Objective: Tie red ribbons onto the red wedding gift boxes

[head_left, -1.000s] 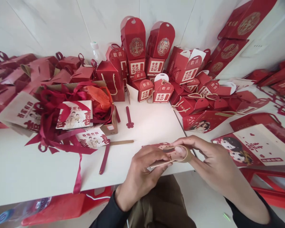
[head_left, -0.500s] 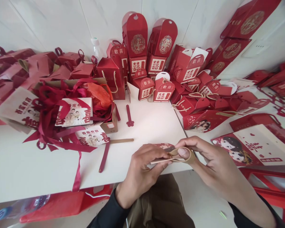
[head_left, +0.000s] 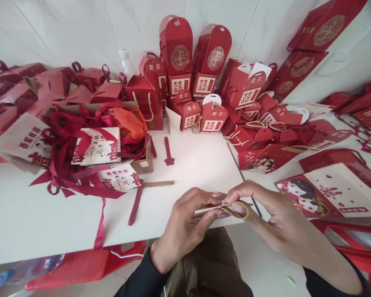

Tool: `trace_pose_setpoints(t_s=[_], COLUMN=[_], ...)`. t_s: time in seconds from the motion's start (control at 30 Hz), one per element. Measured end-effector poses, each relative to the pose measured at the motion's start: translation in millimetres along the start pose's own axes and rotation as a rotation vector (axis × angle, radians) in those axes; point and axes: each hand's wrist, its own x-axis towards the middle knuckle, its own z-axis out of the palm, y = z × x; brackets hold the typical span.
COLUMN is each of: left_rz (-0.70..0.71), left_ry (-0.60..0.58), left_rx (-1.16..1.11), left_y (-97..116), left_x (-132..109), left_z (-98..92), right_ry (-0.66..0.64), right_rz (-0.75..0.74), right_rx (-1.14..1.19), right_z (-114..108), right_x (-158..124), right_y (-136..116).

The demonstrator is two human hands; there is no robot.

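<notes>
Over the table's front edge, my left hand pinches a thin cardboard piece between thumb and fingers. A brown paper strip bends into a loop at its right end, and my right hand is closed around that loop with thumb and fingertips. The two hands almost meet at the fingertips. Behind and below them part of a printed red card shows, mostly hidden by the fingers. Left of my hands lie a dark red paper strip, a brown strip and a smaller red strip with a flower-shaped end.
An open carton full of red ribbons and printed cards stands on the left. Red gift boxes line the wall, with more heaped at right. A printed box lies at far right. Red stools are below the table.
My right hand has shifted slightly, and the brown loop is flatter and tilted lower. More of the printed red card shows behind the fingers. My left hand stays nearly in place.
</notes>
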Motion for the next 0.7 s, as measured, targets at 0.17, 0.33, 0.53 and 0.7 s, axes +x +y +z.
trace_pose_setpoints(t_s=[0.17, 0.33, 0.53, 0.7], left_rz=[0.003, 0.01, 0.016, -0.023], left_ry=[0.015, 0.002, 0.009, -0.014], left_rx=[-0.004, -0.004, -0.009, -0.003], left_y=[-0.6, 0.4, 1.7, 1.4], left_x=[1.8, 0.1, -0.4, -0.3], left_z=[-0.2, -0.6, 0.3, -0.4], right_ry=[-0.026, -0.08, -0.084, -0.108], right_rz=[0.056, 0.08, 0.089, 0.075], right_rx=[0.043, 0.094, 0.138, 0.149], right_z=[-0.6, 0.0, 2.1, 2.5], right_x=[-1.0, -2.7, -5.4, -1.8], right_y=[-2.0, 0.9, 5.1, 4.6])
